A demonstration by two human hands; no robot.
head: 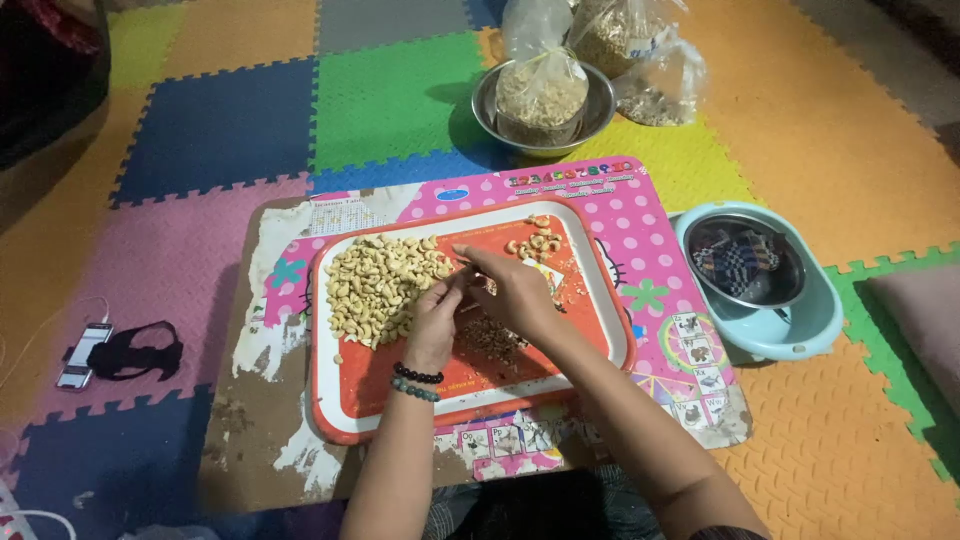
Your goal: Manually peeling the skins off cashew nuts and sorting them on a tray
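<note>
Both hands meet over orange tray [470, 395]. Left hand [437, 318] and right hand [515, 290] grips pinched together on single cashew [462, 274], barely visible. Cashew pile [378, 285] left of grips, skin scraps [490, 338] just below. Judgement: peel over scraps, light pressure, avoid snapping nut.

Over an orange plastic tray with a white rim [345, 400], the left hand [435, 320] and right hand [515, 292] meet fingertip to fingertip beside a heap of pale cashew nuts [378, 285], near a small pile of brown skins [490, 338].
</note>
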